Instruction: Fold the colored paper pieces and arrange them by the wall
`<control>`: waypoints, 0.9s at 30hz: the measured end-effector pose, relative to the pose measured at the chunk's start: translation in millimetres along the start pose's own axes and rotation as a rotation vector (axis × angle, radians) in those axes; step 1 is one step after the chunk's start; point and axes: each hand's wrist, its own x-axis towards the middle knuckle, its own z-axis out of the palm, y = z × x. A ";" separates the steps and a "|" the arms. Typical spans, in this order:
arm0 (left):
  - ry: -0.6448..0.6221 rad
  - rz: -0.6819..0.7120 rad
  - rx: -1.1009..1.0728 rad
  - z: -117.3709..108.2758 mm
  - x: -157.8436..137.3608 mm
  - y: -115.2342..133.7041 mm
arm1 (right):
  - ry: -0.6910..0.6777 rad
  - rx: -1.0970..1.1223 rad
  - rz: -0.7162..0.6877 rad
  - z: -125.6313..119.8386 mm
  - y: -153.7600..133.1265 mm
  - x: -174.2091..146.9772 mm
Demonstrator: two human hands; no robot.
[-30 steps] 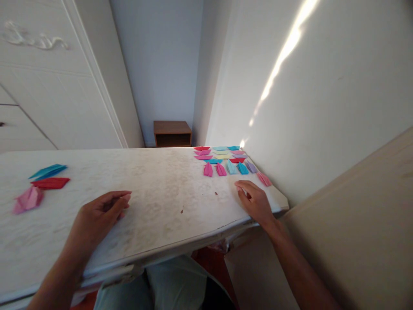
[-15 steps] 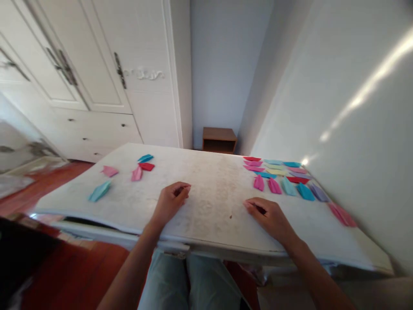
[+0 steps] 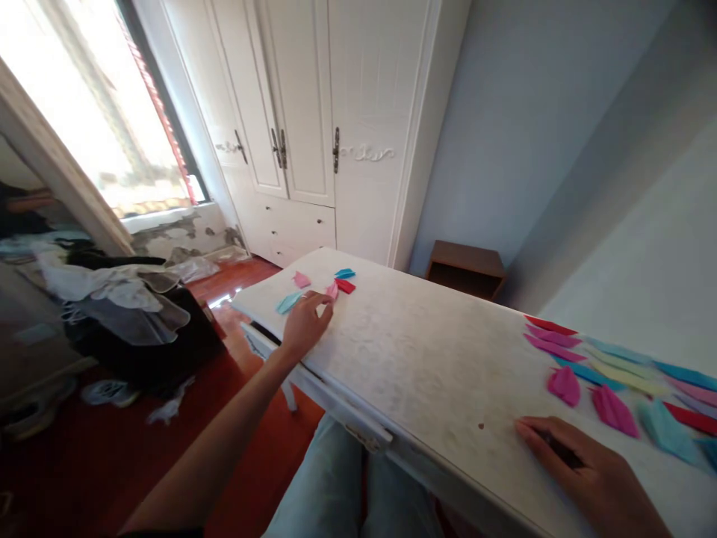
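My left hand (image 3: 307, 323) is at the far left part of the white table, its thumb and fingers closed at the near end of a pink folded paper piece (image 3: 332, 288). That piece still lies on the table, partly hidden by my fingertips. Around it are a red folded paper (image 3: 346, 285), a blue one (image 3: 345, 273), another pink one (image 3: 301, 279) and a light teal one (image 3: 288, 302). My right hand (image 3: 591, 467) rests on the table at the right, fingers curled against the thumb with nothing visible in them. Close by lie magenta folded papers (image 3: 615, 411).
Several coloured folded papers (image 3: 627, 371) lie in rows along the right wall. A small dark speck (image 3: 480, 426) marks the white tabletop (image 3: 426, 351). Behind stand a brown nightstand (image 3: 467, 258) and a white wardrobe (image 3: 370, 202). Clothes cover a black item (image 3: 151, 351) at left.
The view has turned left. My left hand has moved left and forward from the table's middle to the pink folded paper. My right hand stays curled on the table.
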 end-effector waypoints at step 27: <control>0.031 -0.431 -0.593 -46.1 -30.0 -8.0 | -0.026 -0.047 -0.016 2.1 0.5 1.8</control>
